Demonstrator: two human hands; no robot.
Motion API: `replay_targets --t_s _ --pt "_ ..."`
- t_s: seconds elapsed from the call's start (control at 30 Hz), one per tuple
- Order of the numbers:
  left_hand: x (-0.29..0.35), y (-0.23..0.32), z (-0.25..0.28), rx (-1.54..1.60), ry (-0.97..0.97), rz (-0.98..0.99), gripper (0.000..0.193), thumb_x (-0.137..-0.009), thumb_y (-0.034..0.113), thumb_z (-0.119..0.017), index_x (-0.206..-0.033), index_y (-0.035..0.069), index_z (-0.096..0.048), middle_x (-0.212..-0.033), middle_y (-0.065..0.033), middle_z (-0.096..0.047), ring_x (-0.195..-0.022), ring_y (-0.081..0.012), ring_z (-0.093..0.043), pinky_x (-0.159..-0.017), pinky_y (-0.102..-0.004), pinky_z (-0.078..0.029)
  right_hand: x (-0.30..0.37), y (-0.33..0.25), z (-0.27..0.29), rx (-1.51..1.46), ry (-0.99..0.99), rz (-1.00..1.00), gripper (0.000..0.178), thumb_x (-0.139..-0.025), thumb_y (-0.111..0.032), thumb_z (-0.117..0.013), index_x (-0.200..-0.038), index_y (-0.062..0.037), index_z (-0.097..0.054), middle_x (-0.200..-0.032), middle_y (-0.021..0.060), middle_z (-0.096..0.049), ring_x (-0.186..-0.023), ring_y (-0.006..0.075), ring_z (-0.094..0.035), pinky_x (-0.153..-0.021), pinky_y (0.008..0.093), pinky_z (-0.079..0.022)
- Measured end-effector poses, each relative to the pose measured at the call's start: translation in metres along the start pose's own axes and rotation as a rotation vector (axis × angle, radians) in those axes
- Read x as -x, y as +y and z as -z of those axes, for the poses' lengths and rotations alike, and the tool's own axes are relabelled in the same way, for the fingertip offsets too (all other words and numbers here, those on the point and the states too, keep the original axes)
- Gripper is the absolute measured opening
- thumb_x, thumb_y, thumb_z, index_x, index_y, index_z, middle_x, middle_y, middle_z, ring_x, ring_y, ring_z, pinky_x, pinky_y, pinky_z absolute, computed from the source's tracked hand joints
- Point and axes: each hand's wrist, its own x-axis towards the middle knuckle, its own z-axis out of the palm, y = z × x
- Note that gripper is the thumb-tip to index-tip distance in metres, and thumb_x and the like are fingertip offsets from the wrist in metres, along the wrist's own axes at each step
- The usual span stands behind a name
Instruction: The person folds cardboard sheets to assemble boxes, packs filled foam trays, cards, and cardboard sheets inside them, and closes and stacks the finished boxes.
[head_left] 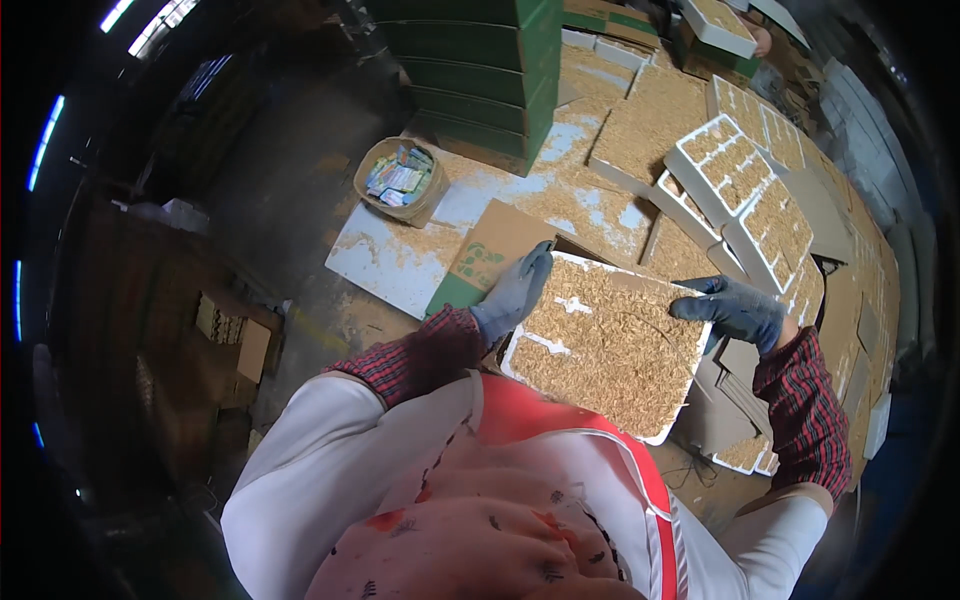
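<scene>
A white rectangular foam tray point(545, 344) of tan shavings point(625, 365) is held near: the grey-gloved left hand point(515, 295) flat against its left side, the dark-gloved right hand point(735, 312) clamped on its far right corner. Far left, a round tan container point(430, 206) holds colourful packets point(400, 178).

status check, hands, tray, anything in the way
Left gloved hand flat against left side of white tray; right gloved hand gripping its far right corner. Tan shreds fill it. Brown-and-green box close beyond, partly hidden.
</scene>
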Motion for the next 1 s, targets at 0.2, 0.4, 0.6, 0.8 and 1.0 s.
replay_targets --t_s 0.2,0.4,0.6,0.8,1.0 --pt "-0.027 0.028 0.037 -0.395 -0.246 0.147 0.038 -0.096 0.018 -0.045 -0.128 -0.001 -0.044 -0.117 -0.0075 -0.055 -0.105 -0.0161 -0.053 -0.09 -0.0248 -0.044 -0.042 0.033 -0.04 0.413 0.289 0.117 0.026 -0.083 -0.018 -0.063 -0.104 -0.003 -0.063 -0.065 0.0051 -0.059 -0.057 0.0152 -0.054 -0.052 0.0307 -0.043" --pt "-0.142 0.196 0.101 -1.923 0.071 -0.565 0.048 -0.079 0.015 -0.055 -0.125 0.005 -0.05 -0.118 -0.018 -0.057 -0.109 -0.0348 -0.053 -0.095 -0.0412 -0.042 -0.095 0.085 -0.123 2.091 0.708 -0.122 0.036 -0.076 -0.027 -0.052 -0.097 0.0008 -0.063 -0.089 0.0194 -0.056 -0.09 0.0333 -0.053 -0.071 0.0516 -0.041" --pt "-0.195 0.252 0.174 -2.508 -0.167 -0.482 0.034 -0.077 0.021 -0.061 -0.111 0.018 -0.062 -0.116 -0.0041 -0.061 -0.104 -0.0272 -0.056 -0.096 -0.0423 -0.037 -0.07 0.057 -0.103 0.402 0.971 0.532 0.029 -0.083 -0.026 -0.06 -0.1 -0.0033 -0.065 -0.092 0.0141 -0.065 -0.086 0.0262 -0.064 -0.072 0.0388 -0.05" --pt "-0.234 0.295 0.25 -2.265 0.053 -0.242 0.03 -0.083 0.026 -0.057 -0.109 0.011 -0.062 -0.11 -0.0128 -0.062 -0.105 -0.0338 -0.056 -0.09 -0.0431 -0.044 0.022 0.246 -0.005 0.205 1.777 -0.456 0.079 -0.073 -0.056 -0.066 -0.125 -0.001 -0.047 -0.12 0.0197 -0.054 -0.113 0.0329 -0.049 -0.096 0.0431 -0.038" --pt "-0.161 0.242 0.155 -2.036 0.18 -0.73 0.035 -0.084 0.024 -0.051 -0.111 0.004 -0.061 -0.113 -0.0189 -0.059 -0.107 -0.0358 -0.054 -0.094 -0.0416 -0.043 0.055 0.33 0.038 0.256 1.503 -0.639 0.075 -0.06 -0.046 -0.076 -0.115 -0.0016 -0.052 -0.109 0.0204 -0.061 -0.102 0.0355 -0.058 -0.086 0.0419 -0.046"
